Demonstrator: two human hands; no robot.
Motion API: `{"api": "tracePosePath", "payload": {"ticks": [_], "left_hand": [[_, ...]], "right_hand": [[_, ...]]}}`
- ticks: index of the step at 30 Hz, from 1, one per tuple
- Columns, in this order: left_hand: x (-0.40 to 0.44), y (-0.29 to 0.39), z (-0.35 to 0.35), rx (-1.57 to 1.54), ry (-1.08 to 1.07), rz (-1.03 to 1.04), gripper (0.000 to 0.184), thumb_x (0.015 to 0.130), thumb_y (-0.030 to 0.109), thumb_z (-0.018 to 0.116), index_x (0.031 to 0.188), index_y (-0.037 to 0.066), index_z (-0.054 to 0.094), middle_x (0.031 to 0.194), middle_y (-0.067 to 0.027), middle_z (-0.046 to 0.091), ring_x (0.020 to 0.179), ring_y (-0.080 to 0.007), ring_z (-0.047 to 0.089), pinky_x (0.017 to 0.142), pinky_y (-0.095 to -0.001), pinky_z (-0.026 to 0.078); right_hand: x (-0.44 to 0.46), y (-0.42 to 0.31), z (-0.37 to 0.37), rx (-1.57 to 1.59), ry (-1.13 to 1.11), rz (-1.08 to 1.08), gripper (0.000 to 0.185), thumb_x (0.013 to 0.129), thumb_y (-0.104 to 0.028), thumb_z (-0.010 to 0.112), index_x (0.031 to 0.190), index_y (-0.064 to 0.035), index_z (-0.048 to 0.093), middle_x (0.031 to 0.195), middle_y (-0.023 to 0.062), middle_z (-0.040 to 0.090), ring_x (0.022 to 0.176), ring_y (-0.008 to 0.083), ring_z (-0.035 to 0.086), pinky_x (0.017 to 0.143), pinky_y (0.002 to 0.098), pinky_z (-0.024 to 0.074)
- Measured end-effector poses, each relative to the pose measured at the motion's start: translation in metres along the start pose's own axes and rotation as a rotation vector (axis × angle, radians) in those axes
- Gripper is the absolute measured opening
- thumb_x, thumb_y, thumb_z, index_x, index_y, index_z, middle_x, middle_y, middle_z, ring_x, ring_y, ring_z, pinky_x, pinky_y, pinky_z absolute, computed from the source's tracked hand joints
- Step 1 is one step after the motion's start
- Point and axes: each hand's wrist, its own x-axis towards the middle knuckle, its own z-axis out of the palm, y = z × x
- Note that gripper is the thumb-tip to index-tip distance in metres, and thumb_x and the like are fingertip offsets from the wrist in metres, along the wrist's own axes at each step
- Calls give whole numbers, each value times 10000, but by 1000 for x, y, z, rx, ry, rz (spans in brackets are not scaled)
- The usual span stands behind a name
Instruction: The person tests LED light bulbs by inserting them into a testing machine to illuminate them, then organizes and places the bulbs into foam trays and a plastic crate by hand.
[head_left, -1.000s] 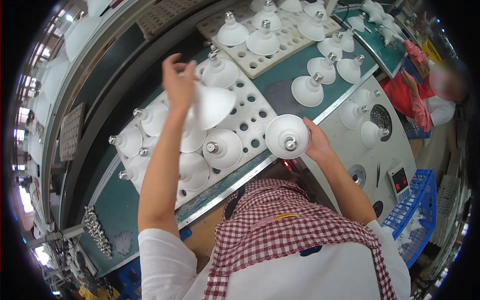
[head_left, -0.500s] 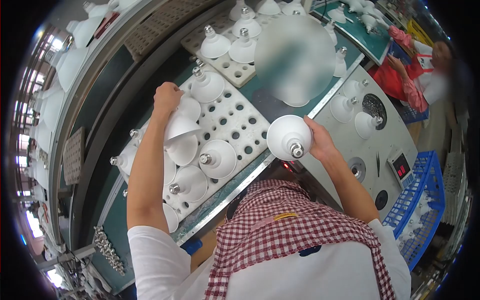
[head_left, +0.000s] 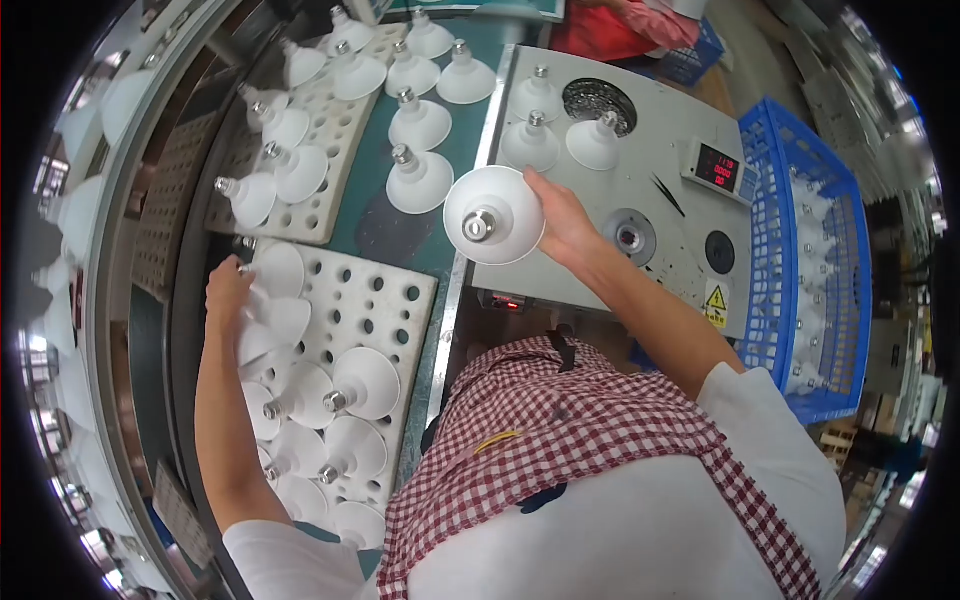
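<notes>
My right hand [head_left: 565, 222] holds a white lamp shade [head_left: 495, 215] by its rim, its silver screw base facing up towards the camera. At the left, my left hand [head_left: 228, 292] has its fingers closed at a white lamp shade [head_left: 273, 323], which tilts over the back left part of a white perforated board [head_left: 420, 300]. Another shade [head_left: 277, 268] is right beside that hand, partly overlapped. Nearer me on the same board stand several more shades [head_left: 367, 383] with silver bases. What exactly the left fingers pinch is partly hidden.
A second perforated board [head_left: 330, 190] bears several shades, and others [head_left: 420, 182] stand on the green bench. To the right are a grey machine table [head_left: 670, 290], a red-digit display [head_left: 718, 168], tweezers [head_left: 668, 195] and a blue basket [head_left: 770, 330]. Behind, a co-worker's red garment [head_left: 600, 32] shows.
The view has swung to the right. My left hand has carried a shade from above the board's middle to its back left part. My right hand still holds its shade.
</notes>
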Motion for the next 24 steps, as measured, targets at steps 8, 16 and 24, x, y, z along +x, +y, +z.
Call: {"api": "tracePosePath", "payload": {"ticks": [8,16,24], "left_hand": [[-30,-5,-14,-29,130,139,283,684,141,591,942,32,545,920,-184,584,895,-348,545,752,-410,431],[-63,-9,-49,-417,181,47,252,686,91,573,913,-17,573,741,-157,602,687,-262,596,661,-340,448],[-71,95,-86,-384,220,388,247,720,83,599,953,14,556,705,-163,593,627,-284,581,600,-340,434]], "right_hand": [[18,18,-24,310,-49,140,336,904,-255,400,1072,28,471,1061,124,539,964,237,543,846,420,451],[12,20,-54,439,54,190,368,908,-259,393,1131,34,408,1129,137,497,999,266,527,881,447,423],[-5,20,-115,598,107,99,363,918,-263,346,1137,17,417,1140,132,504,1038,275,507,923,462,387]]}}
